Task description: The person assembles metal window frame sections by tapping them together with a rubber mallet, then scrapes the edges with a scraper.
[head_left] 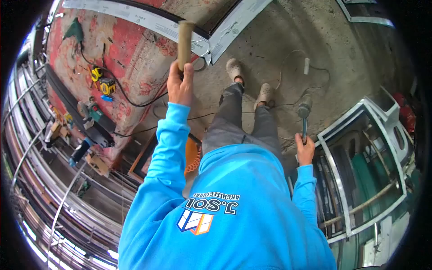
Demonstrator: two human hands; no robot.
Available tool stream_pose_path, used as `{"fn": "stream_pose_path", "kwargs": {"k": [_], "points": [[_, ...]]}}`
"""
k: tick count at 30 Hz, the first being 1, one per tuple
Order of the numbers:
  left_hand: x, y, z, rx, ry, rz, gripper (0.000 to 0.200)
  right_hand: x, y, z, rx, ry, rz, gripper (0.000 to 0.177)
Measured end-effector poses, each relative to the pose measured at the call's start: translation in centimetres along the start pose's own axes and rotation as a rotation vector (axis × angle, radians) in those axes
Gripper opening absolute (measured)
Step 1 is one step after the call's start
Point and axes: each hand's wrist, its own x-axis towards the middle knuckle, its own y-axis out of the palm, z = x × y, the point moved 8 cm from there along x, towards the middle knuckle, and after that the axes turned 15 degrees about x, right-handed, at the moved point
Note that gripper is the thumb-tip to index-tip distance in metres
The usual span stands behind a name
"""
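Note:
A short, pale brown wooden block (185,40) rises from the grip of my left hand (180,86), its upper end overlapping the film-covered frame (153,20) in this view. My closed right hand (306,150) is wrapped round the metal handle of a hammer (304,108), whose thick greyish head points away from me. Printed protective film covers the frame, and at its corner (209,51) two bars meet at an angle, with loose film hanging there. That corner is just beyond my left hand.
To the left, a worn red surface (135,54) carries yellow tape measures (107,85) and black cable. Long metal profiles (31,180) fill the far left. A white-framed panel (346,189) stands at right. A cord (326,76) lies on the concrete floor near my feet.

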Motion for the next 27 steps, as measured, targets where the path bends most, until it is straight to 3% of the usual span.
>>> {"fn": "stream_pose_path", "kwargs": {"k": [3, 5, 7, 9, 11, 13, 16, 18, 20, 21, 24, 27], "points": [[-2.6, 2.2, -4.0, -0.117, 0.120, 0.174, 0.044, 1.3, 0.8, -1.0, 0.157, -0.035, -0.005, 0.039], [-4.9, 5.8, -7.4, 0.286, 0.460, 0.383, 0.049, 1.8, 1.1, -2.3, 0.227, 0.038, 0.008, 0.037], [-6.4, 10.3, -7.9, 0.534, 0.304, 0.590, 0.055, 2.3, 1.3, -3.3, 0.273, 0.015, 0.021, 0.037], [-8.3, 13.3, -11.1, 0.567, 0.484, 0.576, 0.058, 2.2, 1.0, -5.3, 0.325, -0.013, 0.008, 0.037], [-8.4, 16.0, -10.4, 0.622, 0.432, 0.611, 0.052, 1.4, 0.2, -8.7, 0.389, 0.135, 0.000, 0.037], [-9.1, 17.9, -11.6, 0.725, 0.709, 0.522, 0.044, 0.5, -0.5, -12.0, 0.470, 0.171, 0.018, 0.037], [-8.9, 19.4, -11.3, 0.792, 0.765, 0.497, 0.038, -0.8, -2.1, -16.4, 0.425, 0.134, -0.016, 0.038], [-9.0, 19.8, -11.9, 0.901, 0.794, 0.493, 0.040, -2.2, -2.7, -19.5, 0.449, 0.305, -0.047, 0.043], [-8.5, 19.3, -12.9, 1.006, 0.711, 0.385, 0.041, -3.0, -2.8, -19.8, 0.528, 0.366, -0.055, 0.045], [-8.2, 19.5, -12.4, 1.021, 0.721, 0.399, 0.041, -3.6, -2.6, -20.3, 0.585, 0.412, -0.070, 0.047], [-6.2, 18.7, -11.8, 0.976, 0.828, 0.195, 0.044, -4.9, -2.0, -22.7, 0.606, 0.443, -0.129, 0.051], [-4.3, 18.0, -10.6, 0.986, 0.796, 0.165, 0.046, -5.1, -1.0, -23.0, 0.631, 0.463, -0.125, 0.053]]}}
